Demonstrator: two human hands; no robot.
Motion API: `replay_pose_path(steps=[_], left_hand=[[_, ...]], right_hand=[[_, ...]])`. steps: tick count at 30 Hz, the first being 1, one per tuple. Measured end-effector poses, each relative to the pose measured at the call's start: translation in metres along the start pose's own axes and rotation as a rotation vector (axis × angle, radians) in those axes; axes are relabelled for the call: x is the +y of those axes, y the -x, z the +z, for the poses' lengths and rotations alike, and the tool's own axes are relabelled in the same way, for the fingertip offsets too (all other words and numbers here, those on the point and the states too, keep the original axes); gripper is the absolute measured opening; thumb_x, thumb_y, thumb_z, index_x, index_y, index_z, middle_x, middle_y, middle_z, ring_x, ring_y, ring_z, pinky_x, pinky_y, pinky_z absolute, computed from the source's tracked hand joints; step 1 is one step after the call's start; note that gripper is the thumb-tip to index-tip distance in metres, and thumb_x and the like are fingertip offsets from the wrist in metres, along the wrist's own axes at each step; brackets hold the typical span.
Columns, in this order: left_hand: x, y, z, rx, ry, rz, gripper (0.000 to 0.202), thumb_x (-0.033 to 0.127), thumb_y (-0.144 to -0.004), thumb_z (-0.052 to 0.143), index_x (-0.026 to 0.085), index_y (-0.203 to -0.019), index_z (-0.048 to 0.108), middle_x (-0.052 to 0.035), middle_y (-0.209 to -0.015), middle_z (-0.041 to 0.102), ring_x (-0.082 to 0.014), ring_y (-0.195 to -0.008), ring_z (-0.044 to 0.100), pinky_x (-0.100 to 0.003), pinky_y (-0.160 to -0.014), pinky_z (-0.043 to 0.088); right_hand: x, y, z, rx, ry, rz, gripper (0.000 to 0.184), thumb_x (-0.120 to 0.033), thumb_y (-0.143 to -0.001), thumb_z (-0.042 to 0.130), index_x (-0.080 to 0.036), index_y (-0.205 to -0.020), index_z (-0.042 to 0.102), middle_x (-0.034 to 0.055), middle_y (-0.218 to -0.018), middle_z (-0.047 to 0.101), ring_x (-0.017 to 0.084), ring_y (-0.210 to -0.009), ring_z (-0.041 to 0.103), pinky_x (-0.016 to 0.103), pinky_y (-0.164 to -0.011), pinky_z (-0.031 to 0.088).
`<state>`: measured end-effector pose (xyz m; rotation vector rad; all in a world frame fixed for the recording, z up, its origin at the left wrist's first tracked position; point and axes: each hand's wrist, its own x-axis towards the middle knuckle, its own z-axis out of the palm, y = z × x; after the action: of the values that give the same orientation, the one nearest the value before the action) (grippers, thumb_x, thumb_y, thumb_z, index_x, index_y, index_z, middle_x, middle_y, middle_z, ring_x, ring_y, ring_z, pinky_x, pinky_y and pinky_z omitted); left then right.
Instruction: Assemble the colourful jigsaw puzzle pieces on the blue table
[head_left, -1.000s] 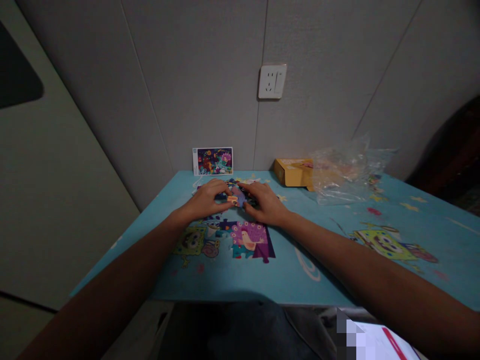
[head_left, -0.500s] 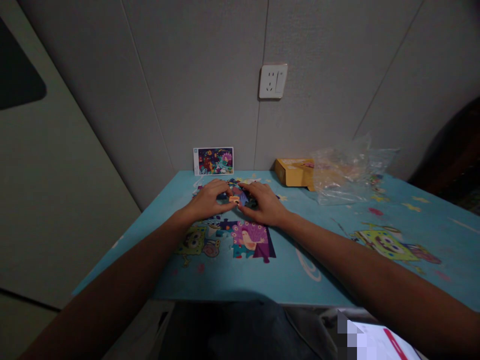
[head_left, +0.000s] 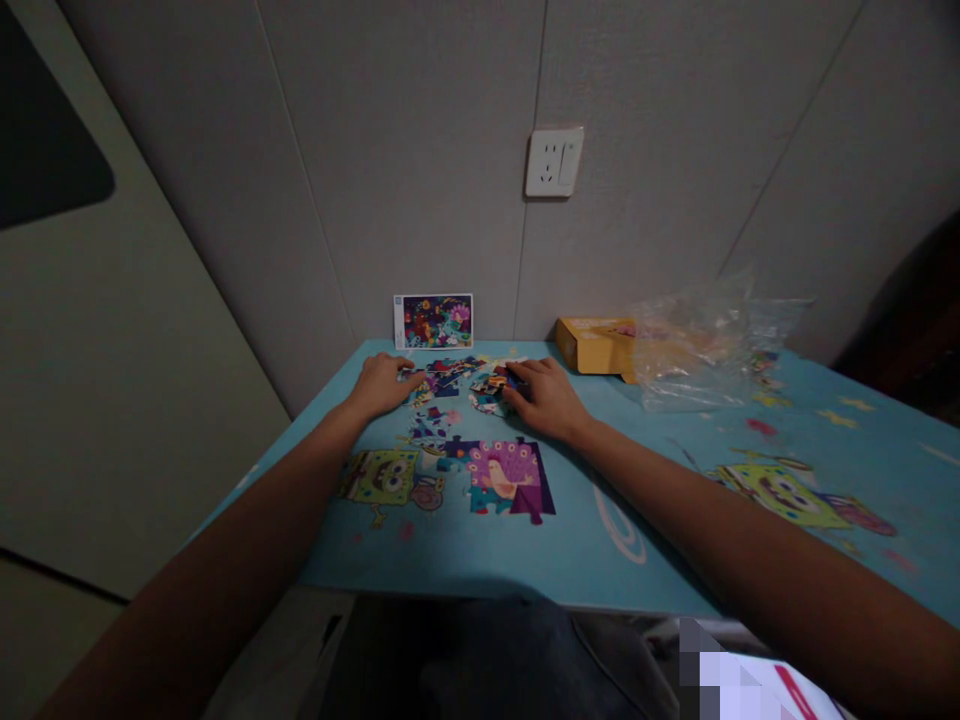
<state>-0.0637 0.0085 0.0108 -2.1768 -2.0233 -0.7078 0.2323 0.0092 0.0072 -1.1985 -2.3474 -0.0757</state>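
My left hand [head_left: 381, 385] rests at the far left of the table, its fingers apart and touching the edge of loose jigsaw pieces [head_left: 445, 382]. Across from it, my right hand [head_left: 549, 398] lies over another heap of jigsaw pieces [head_left: 489, 392], fingers spread and their tips on the heap. Some pieces there are covered by the fingers. Nearer to me lies a joined section of jigsaw puzzle [head_left: 511, 480] showing a pink peacock-like bird on purple. A few pieces [head_left: 429, 424] lie between that section and my left hand.
A picture card [head_left: 435, 321] leans on the wall at the back. Right of it are a yellow box [head_left: 600, 348] and a crumpled clear plastic bag [head_left: 697, 350]. The blue table [head_left: 480, 565] bears printed cartoon figures. A wall socket [head_left: 555, 162] is above.
My hands, close together around a small orange-and-white piece before, have moved apart. The left went leftward, and the pieces between them now show. The view has shifted slightly.
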Motion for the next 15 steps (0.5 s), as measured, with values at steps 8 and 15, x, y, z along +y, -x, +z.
replay_pose_path(steps=[8, 15], left_hand=[[0.003, 0.004, -0.016, -0.239, -0.043, 0.107, 0.059, 0.063, -0.064, 0.069, 0.020, -0.105, 0.071, -0.0141, -0.105, 0.066, -0.0311, -0.095, 0.062, -0.038, -0.081, 0.047], [0.003, 0.003, -0.015, -0.183, 0.063, 0.172, 0.039, 0.051, -0.063, 0.074, 0.019, -0.085, 0.073, -0.0113, -0.091, 0.070, -0.0253, -0.075, 0.063, -0.032, -0.069, 0.047]], right_hand=[[0.002, 0.001, 0.004, -0.049, -0.016, -0.034, 0.039, -0.039, -0.092, 0.048, -0.022, -0.124, 0.064, 0.0112, -0.121, 0.064, 0.028, -0.110, 0.051, 0.042, -0.092, 0.035], [0.002, 0.002, 0.007, 0.007, -0.054, -0.045, 0.036, -0.039, -0.091, 0.051, -0.022, -0.119, 0.068, 0.0121, -0.115, 0.065, 0.028, -0.106, 0.052, 0.044, -0.089, 0.038]])
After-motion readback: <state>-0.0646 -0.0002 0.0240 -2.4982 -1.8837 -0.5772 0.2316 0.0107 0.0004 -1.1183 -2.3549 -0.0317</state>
